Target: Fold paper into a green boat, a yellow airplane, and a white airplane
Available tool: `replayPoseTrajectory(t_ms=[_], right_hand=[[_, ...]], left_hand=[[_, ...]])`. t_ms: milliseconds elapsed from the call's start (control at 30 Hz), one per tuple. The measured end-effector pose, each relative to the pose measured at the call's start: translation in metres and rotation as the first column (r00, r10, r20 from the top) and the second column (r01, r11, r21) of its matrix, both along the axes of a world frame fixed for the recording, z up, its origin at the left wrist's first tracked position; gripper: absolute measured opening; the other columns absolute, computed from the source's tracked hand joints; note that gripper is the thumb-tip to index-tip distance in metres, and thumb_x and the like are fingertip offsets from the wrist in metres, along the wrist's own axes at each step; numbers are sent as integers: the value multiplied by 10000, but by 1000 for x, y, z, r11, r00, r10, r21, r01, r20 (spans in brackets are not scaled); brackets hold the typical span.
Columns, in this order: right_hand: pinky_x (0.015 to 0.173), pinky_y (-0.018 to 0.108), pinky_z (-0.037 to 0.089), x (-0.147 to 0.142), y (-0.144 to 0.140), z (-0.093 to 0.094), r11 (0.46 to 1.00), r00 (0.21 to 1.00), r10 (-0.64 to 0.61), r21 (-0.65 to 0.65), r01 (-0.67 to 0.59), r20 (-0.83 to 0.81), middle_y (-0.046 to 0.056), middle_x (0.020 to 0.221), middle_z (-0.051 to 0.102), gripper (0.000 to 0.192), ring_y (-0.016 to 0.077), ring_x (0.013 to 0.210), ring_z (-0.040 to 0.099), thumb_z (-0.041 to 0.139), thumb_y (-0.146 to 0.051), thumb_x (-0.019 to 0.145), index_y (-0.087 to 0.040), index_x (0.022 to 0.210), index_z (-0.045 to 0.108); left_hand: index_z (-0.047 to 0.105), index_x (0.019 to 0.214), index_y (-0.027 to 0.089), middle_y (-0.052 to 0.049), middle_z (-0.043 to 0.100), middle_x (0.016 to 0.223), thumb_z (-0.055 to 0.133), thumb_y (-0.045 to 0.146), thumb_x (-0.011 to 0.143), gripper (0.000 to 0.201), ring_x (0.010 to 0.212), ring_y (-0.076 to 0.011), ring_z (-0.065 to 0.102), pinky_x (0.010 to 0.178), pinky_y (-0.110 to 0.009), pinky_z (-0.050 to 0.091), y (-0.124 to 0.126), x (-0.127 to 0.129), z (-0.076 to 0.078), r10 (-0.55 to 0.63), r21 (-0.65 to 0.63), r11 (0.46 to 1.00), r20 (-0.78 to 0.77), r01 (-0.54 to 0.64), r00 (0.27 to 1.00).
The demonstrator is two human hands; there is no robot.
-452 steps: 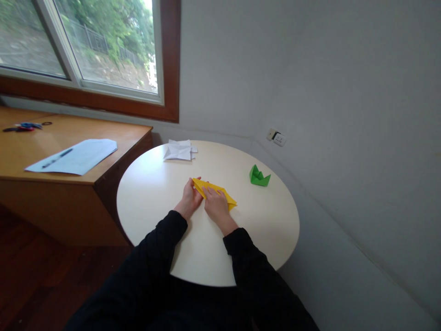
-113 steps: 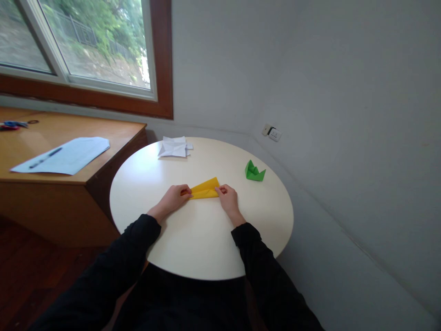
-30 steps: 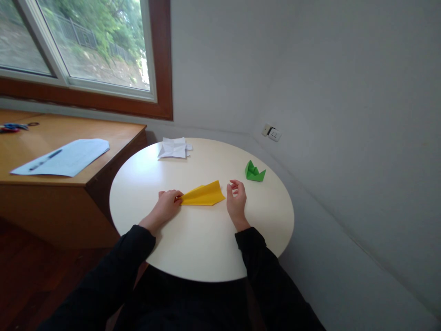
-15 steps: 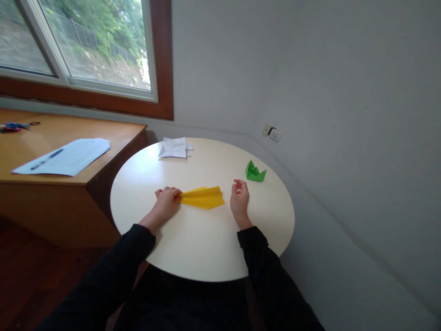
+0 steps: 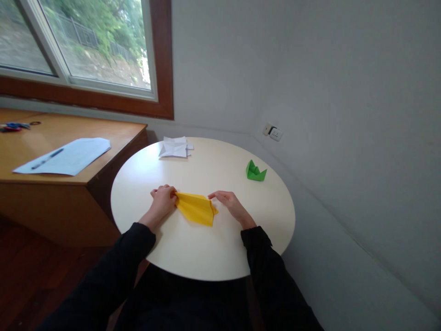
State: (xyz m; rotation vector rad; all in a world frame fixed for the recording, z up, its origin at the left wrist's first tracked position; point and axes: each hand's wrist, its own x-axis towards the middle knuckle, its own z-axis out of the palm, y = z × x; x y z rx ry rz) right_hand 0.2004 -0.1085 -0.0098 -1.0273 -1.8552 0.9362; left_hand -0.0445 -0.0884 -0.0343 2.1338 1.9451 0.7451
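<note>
Yellow folded paper [image 5: 195, 210], one piece, at the middle of a round white table [image 5: 203, 255], between the two hands; narrow end toward the left, broad end toward the right, a small fold jutting out at the right edge. Left hand [image 5: 163, 201], bare, below a black sleeve [image 5: 99, 271]: thumb and fingers pinching the narrow end of the yellow folded paper. Right hand [image 5: 229, 203], bare, cuff likewise black: fingers parted from the thumb and pointing left, their tips just beside the upper right corner of the yellow folded paper; whether they touch it, cannot be told. Green folded paper [image 5: 256, 172], one piece, with raised points, standing near the right far edge of the round white table, well apart from the yellow folded paper. White creased paper [image 5: 174, 147], lying near the far left edge, smaller white pieces showing at its right side. To the left, a wooden table [image 5: 119, 130], bearing white sheets [image 5: 77, 154] with a dark pen [image 5: 47, 159] laid across them, and, farther back, a small blue and red cluster [image 5: 14, 126], too indistinct to identify, beside a dark ring [image 5: 35, 123]. Behind, a window [image 5: 99, 46] in a reddish-brown frame [image 5: 162, 59]; on the grey wall [image 5: 220, 69], a white socket [image 5: 276, 134].
</note>
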Motion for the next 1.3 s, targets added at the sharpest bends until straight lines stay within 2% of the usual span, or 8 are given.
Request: replayPoseTrajectory(t_ms=[67,267,433,700,900,1067,1200,1300], right_hand=[[859,335,447,0,-1,0,996,997,75,-43,-73,36,41,906,696,265,189,894,621,499,-361,819,-193,776,698],[893,327,439,1,1,-11,996,982,88,-44,-82,167,51,1102,613,121,190,1006,585,611,-224,713,-218,782,710],[1022,385,294,-1,1,-17,998,922,21,45,-42,386,33,1162,571,246,202,1121,508,668,-188,685,-264,918,691],[1028,419,222,5,4,-19,994,881,-104,83,73,463,42,1176,548,222,207,1178,450,586,-244,784,-265,998,646],[1013,411,247,2,2,-20,989,877,-137,108,97,460,44,1177,545,277,204,1165,455,580,-209,775,-257,1045,615],[976,426,302,-2,-4,-18,964,884,-206,240,112,419,60,1114,574,281,217,1101,498,581,-136,750,-228,1012,624],[883,389,405,-6,-14,-11,903,938,-281,388,186,204,53,951,635,194,197,952,572,512,-106,777,-214,885,632],[832,346,457,-12,-26,-6,861,970,-239,473,189,47,52,942,648,187,186,909,591,545,-190,802,-215,979,601]], left_hand=[[612,699,185,-89,642,846,431,113,666,198,911,-286,543,790,-430,282,1,0,0,9,0,1000,-2,-9,1000],[604,686,195,-72,638,839,426,110,663,199,898,-269,551,811,-424,275,3,0,-2,19,6,1000,-2,-19,1000],[604,682,195,-64,640,829,404,81,646,233,883,-247,561,815,-415,266,4,0,-1,14,8,1000,3,-14,1000],[598,665,186,-63,624,824,388,55,625,251,895,-238,551,823,-421,260,4,0,-3,-40,63,997,2,40,999],[617,706,185,-81,620,851,405,75,679,241,890,-244,535,865,-449,281,-1,4,-5,-175,148,973,-30,177,984],[622,770,171,-72,617,820,404,80,702,245,790,-197,548,775,-333,419,-5,5,-4,-359,174,917,-34,359,933],[613,752,162,-83,606,797,394,80,708,238,762,-210,545,728,-339,452,-6,5,-2,-382,196,904,-31,381,923],[607,739,163,-83,600,780,395,75,703,233,757,-218,544,731,-359,456,-6,5,-1,-377,206,903,-36,376,925]])
